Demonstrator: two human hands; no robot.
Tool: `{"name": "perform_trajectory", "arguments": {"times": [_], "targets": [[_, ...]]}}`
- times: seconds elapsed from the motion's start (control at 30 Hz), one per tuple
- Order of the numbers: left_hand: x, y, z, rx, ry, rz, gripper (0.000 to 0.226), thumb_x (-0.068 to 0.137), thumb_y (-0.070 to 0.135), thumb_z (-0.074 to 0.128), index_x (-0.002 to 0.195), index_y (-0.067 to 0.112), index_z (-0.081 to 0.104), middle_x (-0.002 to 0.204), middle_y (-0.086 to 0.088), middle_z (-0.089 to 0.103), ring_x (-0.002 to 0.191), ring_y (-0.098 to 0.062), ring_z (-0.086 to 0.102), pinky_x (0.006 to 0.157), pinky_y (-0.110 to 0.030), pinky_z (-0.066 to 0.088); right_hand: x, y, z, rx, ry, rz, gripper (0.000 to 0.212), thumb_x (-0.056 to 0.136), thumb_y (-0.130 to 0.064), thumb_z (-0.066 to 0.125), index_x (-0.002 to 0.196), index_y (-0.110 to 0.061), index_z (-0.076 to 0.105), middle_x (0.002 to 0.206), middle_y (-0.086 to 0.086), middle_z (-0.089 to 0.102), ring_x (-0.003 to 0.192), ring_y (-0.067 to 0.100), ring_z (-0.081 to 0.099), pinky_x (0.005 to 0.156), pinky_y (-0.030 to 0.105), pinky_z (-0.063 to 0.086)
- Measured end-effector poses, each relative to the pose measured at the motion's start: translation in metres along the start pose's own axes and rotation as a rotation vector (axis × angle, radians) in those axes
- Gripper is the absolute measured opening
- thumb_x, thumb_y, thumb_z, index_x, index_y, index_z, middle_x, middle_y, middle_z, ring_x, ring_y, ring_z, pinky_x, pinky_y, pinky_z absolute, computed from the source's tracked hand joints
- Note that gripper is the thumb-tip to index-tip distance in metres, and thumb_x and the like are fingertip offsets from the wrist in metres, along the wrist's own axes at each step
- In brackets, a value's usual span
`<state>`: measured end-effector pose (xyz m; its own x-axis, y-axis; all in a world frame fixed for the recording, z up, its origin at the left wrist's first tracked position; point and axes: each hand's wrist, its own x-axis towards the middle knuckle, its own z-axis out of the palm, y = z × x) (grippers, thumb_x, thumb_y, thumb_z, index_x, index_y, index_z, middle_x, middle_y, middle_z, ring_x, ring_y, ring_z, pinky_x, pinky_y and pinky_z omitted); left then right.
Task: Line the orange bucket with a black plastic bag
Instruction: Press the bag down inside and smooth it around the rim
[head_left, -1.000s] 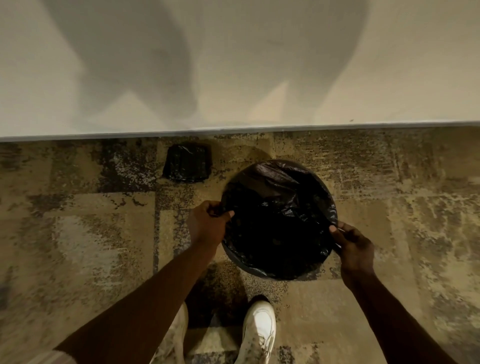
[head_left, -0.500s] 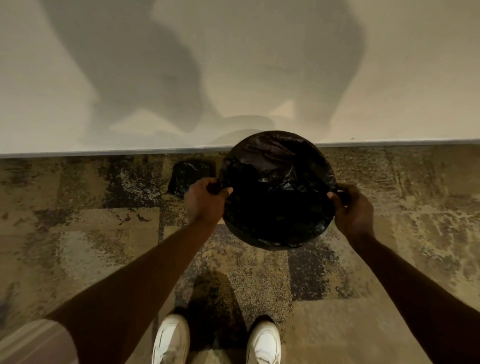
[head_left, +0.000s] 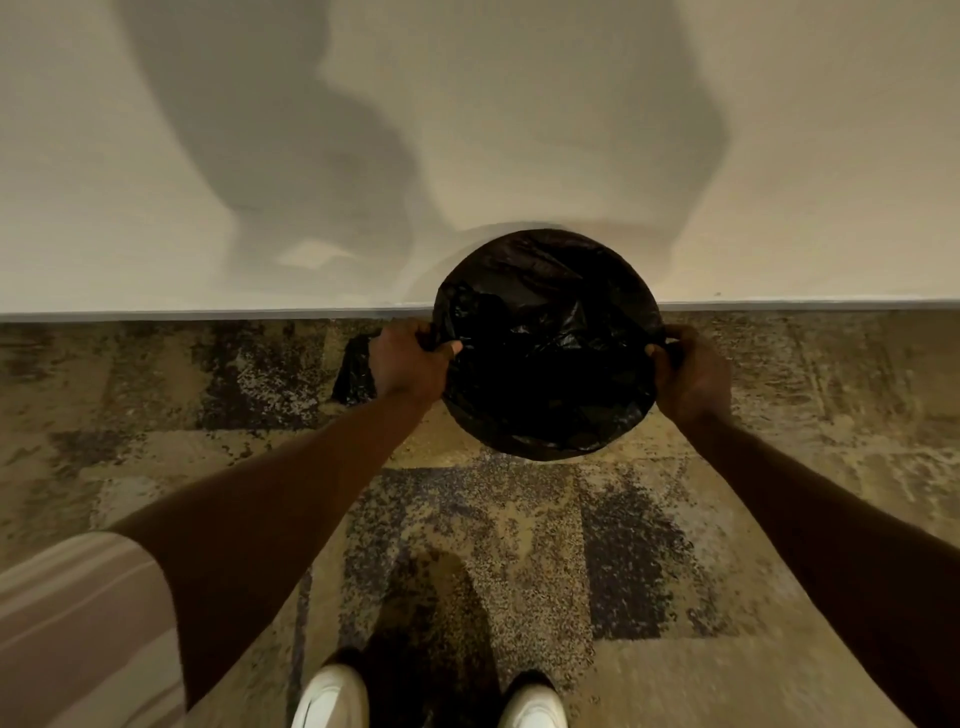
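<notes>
- Since a second ago I see the bucket (head_left: 548, 343) pushed away from my feet: it was out on the carpet (head_left: 467, 545), and now its far rim overlaps the base of the wall (head_left: 467, 130)
- Both arms have stretched out with it, so I judge this as parking the lined bucket, not more fitting
- My left hand (head_left: 408, 364) is closed on the left rim with the film under the thumb; my right hand (head_left: 688, 371) is clamped on the right rim
- The black bag (head_left: 545, 374) covers the whole mouth and folds over the rim; no orange shows
- Inside I see only crumpled dark film; whether it reaches the bottom I cannot tell
- A second dark folded bag (head_left: 353, 374) lies on the carpet just beside my left hand
</notes>
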<state>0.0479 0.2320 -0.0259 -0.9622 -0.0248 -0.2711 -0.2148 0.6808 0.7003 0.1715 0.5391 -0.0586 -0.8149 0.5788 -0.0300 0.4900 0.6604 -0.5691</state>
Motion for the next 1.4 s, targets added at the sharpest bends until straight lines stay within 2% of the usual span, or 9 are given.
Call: {"name": "perform_trajectory", "arguments": {"times": [0.2, 0.33, 0.47, 0.77, 0.9, 1.03, 1.1, 1.23, 1.4], "targets": [[0.005, -0.003, 0.01, 0.059, -0.025, 0.026, 0.031, 0.084, 0.029, 0.085, 0.101, 0.005, 0.077, 0.101, -0.016, 0.079, 0.097, -0.032, 0.075, 0.085, -0.04, 0.059, 0.004, 0.009, 0.011, -0.11, 0.022, -0.026, 0.032, 0.104, -0.029, 0.057, 0.126, -0.007, 0.067, 0.112, 0.019, 0.073, 0.101, 0.038, 0.069, 0.08, 0.035, 0.05], [0.009, -0.001, 0.01, 0.081, -0.035, 0.037, 0.033, 0.086, 0.031, 0.083, 0.106, 0.006, 0.078, 0.104, -0.016, 0.08, 0.099, -0.032, 0.074, 0.083, -0.036, 0.055, 0.011, 0.011, 0.014, -0.132, 0.025, -0.04, 0.039, 0.102, -0.038, 0.05, 0.127, -0.013, 0.069, 0.11, 0.017, 0.073, 0.097, 0.038, 0.07, 0.076, 0.037, 0.055], [0.018, 0.003, 0.008, 0.131, -0.067, 0.061, 0.039, 0.087, 0.037, 0.081, 0.11, 0.004, 0.079, 0.106, -0.017, 0.08, 0.1, -0.034, 0.075, 0.078, -0.032, 0.051, 0.015, 0.005, 0.016, -0.15, 0.057, -0.07, 0.031, 0.105, -0.023, 0.055, 0.127, -0.009, 0.071, 0.104, 0.022, 0.071, 0.091, 0.038, 0.067, 0.07, 0.029, 0.038], [0.036, 0.008, 0.008, 0.208, -0.123, 0.105, 0.043, 0.086, 0.04, 0.081, 0.092, -0.002, 0.08, 0.092, -0.021, 0.078, 0.09, -0.037, 0.073, 0.082, -0.045, 0.061, 0.021, 0.004, 0.023, -0.191, 0.086, -0.077, 0.029, 0.106, -0.019, 0.053, 0.125, -0.005, 0.07, 0.089, 0.016, 0.056, 0.073, 0.027, 0.051, 0.054, 0.022, 0.022], [0.032, 0.007, 0.009, 0.233, -0.146, 0.095, 0.043, 0.091, 0.044, 0.075, 0.106, 0.003, 0.077, 0.105, -0.018, 0.077, 0.099, -0.037, 0.072, 0.074, -0.035, 0.05, 0.019, 0.001, 0.017, -0.172, 0.028, -0.022, 0.036, 0.108, -0.03, 0.051, 0.129, -0.007, 0.068, 0.105, 0.025, 0.062, 0.092, 0.042, 0.064, 0.068, 0.03, 0.034], [0.012, 0.008, 0.001, 0.287, -0.128, 0.102, 0.074, 0.096, 0.06, 0.061, 0.139, 0.001, 0.049, 0.143, -0.022, 0.05, 0.123, -0.045, 0.058, 0.091, -0.052, 0.053, 0.001, -0.012, 0.002, -0.177, 0.011, -0.023, 0.052, 0.109, -0.045, 0.046, 0.135, -0.002, 0.057, 0.122, 0.028, 0.059, 0.107, 0.044, 0.061, 0.075, 0.037, 0.043], [0.005, 0.01, -0.007, 0.366, -0.103, 0.107, 0.077, 0.094, 0.06, 0.062, 0.139, 0.0, 0.043, 0.144, -0.024, 0.043, 0.126, -0.047, 0.055, 0.096, -0.055, 0.053, -0.009, -0.021, -0.006, -0.23, 0.018, -0.084, 0.062, 0.107, -0.05, 0.046, 0.142, 0.001, 0.05, 0.132, 0.03, 0.057, 0.117, 0.045, 0.058, 0.089, 0.048, 0.05], [-0.006, 0.019, -0.034, 0.512, -0.103, 0.241, 0.07, 0.091, 0.046, 0.07, 0.138, 0.001, 0.043, 0.143, -0.021, 0.042, 0.132, -0.043, 0.047, 0.106, -0.054, 0.047, -0.024, -0.042, -0.022, -0.363, -0.006, -0.164, 0.074, 0.105, -0.061, 0.037, 0.152, -0.003, 0.039, 0.15, 0.026, 0.048, 0.137, 0.043, 0.047, 0.112, 0.055, 0.041], [-0.018, 0.04, -0.074, 0.58, -0.135, 0.322, 0.07, 0.09, 0.037, 0.072, 0.142, 0.002, 0.042, 0.154, -0.021, 0.035, 0.14, -0.042, 0.04, 0.11, -0.053, 0.044, -0.043, -0.078, -0.05, -0.426, -0.033, -0.23, 0.072, 0.104, -0.06, 0.039, 0.15, -0.004, 0.04, 0.15, 0.025, 0.047, 0.137, 0.042, 0.047, 0.113, 0.054, 0.041]]}}
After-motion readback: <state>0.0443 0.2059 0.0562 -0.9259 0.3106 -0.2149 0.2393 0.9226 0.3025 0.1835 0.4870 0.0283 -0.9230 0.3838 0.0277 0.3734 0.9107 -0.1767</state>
